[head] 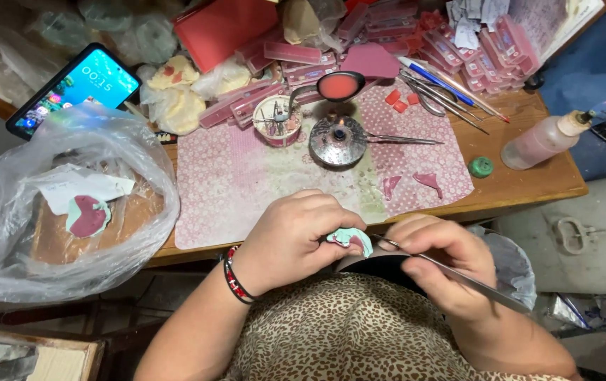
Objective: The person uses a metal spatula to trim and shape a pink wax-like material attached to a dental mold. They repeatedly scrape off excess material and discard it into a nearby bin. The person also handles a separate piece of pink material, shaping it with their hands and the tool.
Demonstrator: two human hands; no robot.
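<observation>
My left hand (294,236) grips a small teal and pink dental cast (351,238) just below the table's front edge. My right hand (441,262) holds a thin metal carving tool (458,276), its tip touching the cast from the right. A small lit burner (338,140) stands on the pink patterned mat (232,183) straight ahead, with a metal instrument (402,140) lying beside it. A spoon of pink wax (339,86) sits behind the burner. Two loose pink wax pieces (427,180) lie on the mat's right part.
A clear plastic bag (6,212) holding another teal and pink cast (88,216) bulges at left. A phone (77,86) lies far left. Pink boxes (458,42), hand tools (444,92), a squeeze bottle (547,138) and a green cap (481,166) crowd the right side.
</observation>
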